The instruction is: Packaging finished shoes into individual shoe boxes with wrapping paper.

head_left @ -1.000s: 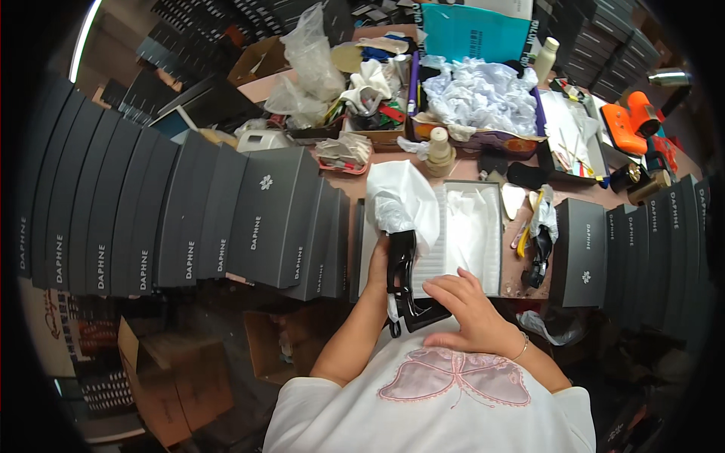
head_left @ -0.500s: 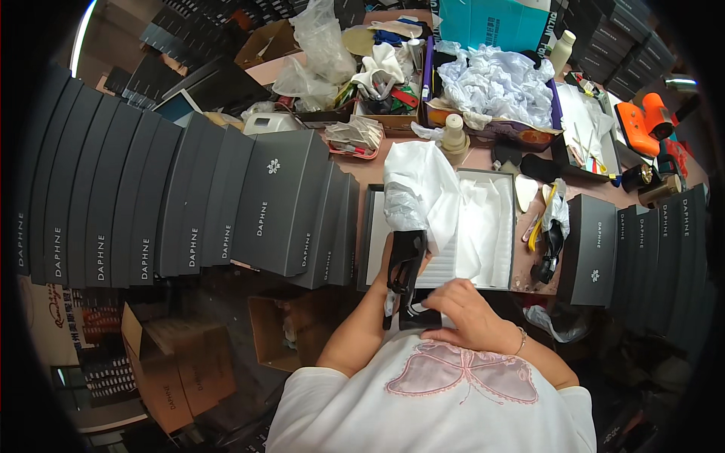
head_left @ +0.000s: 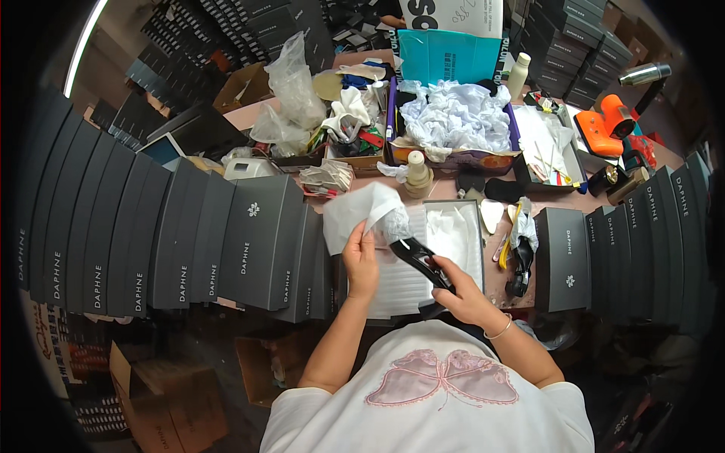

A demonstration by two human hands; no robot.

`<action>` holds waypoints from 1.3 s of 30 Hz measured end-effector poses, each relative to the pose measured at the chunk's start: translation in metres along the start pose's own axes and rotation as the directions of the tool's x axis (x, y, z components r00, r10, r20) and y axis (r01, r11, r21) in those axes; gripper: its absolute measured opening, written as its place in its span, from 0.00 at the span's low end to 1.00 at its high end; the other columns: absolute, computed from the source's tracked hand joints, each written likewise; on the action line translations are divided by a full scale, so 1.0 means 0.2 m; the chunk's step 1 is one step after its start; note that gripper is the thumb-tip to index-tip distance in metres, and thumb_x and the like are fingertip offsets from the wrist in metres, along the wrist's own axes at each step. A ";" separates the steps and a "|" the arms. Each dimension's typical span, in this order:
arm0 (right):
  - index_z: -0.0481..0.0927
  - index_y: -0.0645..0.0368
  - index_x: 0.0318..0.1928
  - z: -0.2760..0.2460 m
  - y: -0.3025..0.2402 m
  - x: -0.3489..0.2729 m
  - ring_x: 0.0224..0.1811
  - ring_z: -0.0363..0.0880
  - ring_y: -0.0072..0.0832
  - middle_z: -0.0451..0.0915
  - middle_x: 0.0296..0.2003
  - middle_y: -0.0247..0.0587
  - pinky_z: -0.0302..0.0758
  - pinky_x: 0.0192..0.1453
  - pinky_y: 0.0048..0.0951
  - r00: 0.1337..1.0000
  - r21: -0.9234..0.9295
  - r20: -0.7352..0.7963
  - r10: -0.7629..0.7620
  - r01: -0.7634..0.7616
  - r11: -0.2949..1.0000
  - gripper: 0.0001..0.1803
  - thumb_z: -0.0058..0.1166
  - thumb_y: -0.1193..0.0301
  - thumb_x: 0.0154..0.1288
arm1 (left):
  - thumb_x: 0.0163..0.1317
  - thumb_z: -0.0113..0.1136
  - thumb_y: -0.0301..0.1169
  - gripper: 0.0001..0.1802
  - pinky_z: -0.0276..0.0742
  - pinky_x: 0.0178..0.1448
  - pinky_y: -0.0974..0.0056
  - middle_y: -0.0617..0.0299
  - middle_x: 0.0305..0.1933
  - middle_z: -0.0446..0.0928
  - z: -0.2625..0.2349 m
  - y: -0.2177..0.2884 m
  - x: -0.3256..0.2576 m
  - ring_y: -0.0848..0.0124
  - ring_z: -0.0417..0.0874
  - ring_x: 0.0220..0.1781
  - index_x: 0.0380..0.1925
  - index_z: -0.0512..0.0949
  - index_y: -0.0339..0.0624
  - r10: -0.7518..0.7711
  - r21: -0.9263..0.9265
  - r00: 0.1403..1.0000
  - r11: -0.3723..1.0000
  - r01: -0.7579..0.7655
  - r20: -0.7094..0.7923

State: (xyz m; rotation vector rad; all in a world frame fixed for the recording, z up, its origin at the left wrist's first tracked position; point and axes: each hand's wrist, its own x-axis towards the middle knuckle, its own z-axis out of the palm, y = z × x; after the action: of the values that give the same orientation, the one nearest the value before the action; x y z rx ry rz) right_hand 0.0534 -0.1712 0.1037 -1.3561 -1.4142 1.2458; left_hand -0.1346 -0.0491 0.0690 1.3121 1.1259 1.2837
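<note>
A black heeled shoe (head_left: 417, 259) is held over the open shoebox by my right hand (head_left: 462, 296), whose fingers wrap round its rear part. Crumpled tissue paper (head_left: 396, 224) covers the shoe's toe end. My left hand (head_left: 360, 260) pinches a white tissue sheet (head_left: 355, 217) that spreads around the toe. Below both hands lies the open grey shoebox (head_left: 479, 249), lined with white padding and paper. Right of the box rests another black shoe (head_left: 520, 268) with tissue at its toe.
Dark shoeboxes stand in rows at left (head_left: 258, 245) and right (head_left: 563, 260). Behind the shoebox are a cream bottle (head_left: 418, 175), a carton of crumpled paper (head_left: 457, 113) and a tray of tools (head_left: 547, 155). An orange device (head_left: 604, 127) sits far right. Brown cartons (head_left: 170, 404) stand below, left.
The shoe has moved from upright near my body to a slant over the box. My right hand now grips its rear, while my left hand has shifted left to the tissue sheet.
</note>
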 end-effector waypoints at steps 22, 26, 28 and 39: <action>0.69 0.60 0.58 0.26 0.44 0.31 0.53 0.75 0.33 0.74 0.53 0.45 0.75 0.55 0.35 0.837 -0.072 -0.435 -0.332 0.336 0.939 0.20 0.47 0.69 0.68 | 0.44 0.59 0.15 0.24 0.74 0.30 0.62 0.58 0.29 0.75 0.13 0.25 -0.33 0.62 0.78 0.27 0.44 0.81 0.42 0.478 0.288 0.726 0.698 -0.655 0.494; 0.68 0.60 0.60 0.03 0.27 0.32 0.55 0.73 0.31 0.73 0.54 0.45 0.73 0.58 0.32 0.973 0.972 0.232 -0.001 -0.231 -0.046 0.21 0.47 0.67 0.70 | 0.44 0.57 0.15 0.23 0.74 0.32 0.63 0.57 0.29 0.75 0.19 0.33 -0.38 0.62 0.78 0.28 0.44 0.81 0.42 0.467 0.214 0.711 0.737 -0.642 0.525; 0.68 0.60 0.60 0.07 0.31 0.32 0.55 0.73 0.30 0.73 0.54 0.45 0.73 0.58 0.31 0.979 0.977 0.202 -0.013 -0.201 0.067 0.21 0.46 0.66 0.70 | 0.43 0.59 0.15 0.25 0.74 0.33 0.62 0.58 0.29 0.74 0.23 0.32 -0.38 0.62 0.78 0.28 0.45 0.80 0.42 0.475 0.165 0.676 0.737 -0.655 0.563; 0.66 0.63 0.61 0.09 0.23 0.11 0.65 0.60 0.41 0.68 0.59 0.49 0.55 0.70 0.38 0.759 -0.707 -0.162 -0.631 0.357 0.611 0.29 0.57 0.68 0.60 | 0.62 0.56 0.52 0.37 0.68 0.59 0.53 0.59 0.58 0.70 -0.03 0.20 -0.56 0.64 0.72 0.57 0.64 0.60 0.42 -0.166 -0.067 0.945 0.979 0.192 0.282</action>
State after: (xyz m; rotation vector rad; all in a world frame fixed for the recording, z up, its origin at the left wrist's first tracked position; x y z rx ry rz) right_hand 0.0422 -0.1544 0.0523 -1.3674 -1.8213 0.0508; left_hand -0.1426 -0.1659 0.0942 1.2439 0.9531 0.9738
